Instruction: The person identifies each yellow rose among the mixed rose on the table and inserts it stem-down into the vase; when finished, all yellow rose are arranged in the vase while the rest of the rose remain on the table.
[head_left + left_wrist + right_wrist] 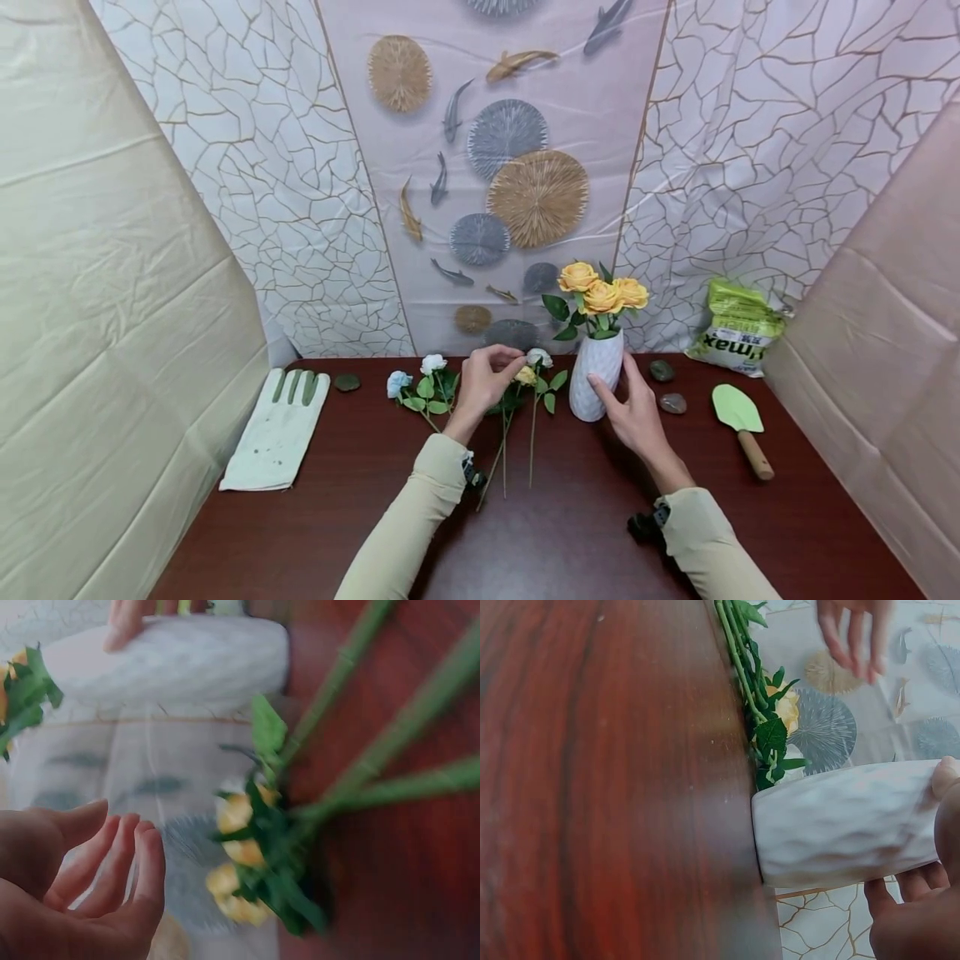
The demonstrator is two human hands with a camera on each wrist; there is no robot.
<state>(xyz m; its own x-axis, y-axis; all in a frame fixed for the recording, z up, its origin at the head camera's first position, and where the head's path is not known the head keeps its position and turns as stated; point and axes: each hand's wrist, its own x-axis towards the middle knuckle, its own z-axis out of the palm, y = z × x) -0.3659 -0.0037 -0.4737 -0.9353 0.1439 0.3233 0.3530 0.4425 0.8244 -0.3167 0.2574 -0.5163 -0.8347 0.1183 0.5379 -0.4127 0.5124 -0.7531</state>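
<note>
My right hand (637, 417) grips the white textured vase (588, 392), thumb on the near side and fingers round the far side. Yellow roses (602, 296) with green leaves stand in the vase, whose base rests on the table. To its left, my left hand (97, 877) hovers above the lying flowers, its fingers loosely curved and holding nothing. Under and beside that hand lie loose stems with a yellow flower (527, 375) and a white flower (538, 357). Left of the wrist lie a blue flower (398, 383) and another white flower (432, 363).
A white glove (277, 433) lies at the left, near a dark stone (347, 382). On the right are two stones (672, 403), a trowel (742, 425) with a wooden handle, and a green-and-white bag (735, 329). Patterned cloth hangs behind the dark red table (555, 542).
</note>
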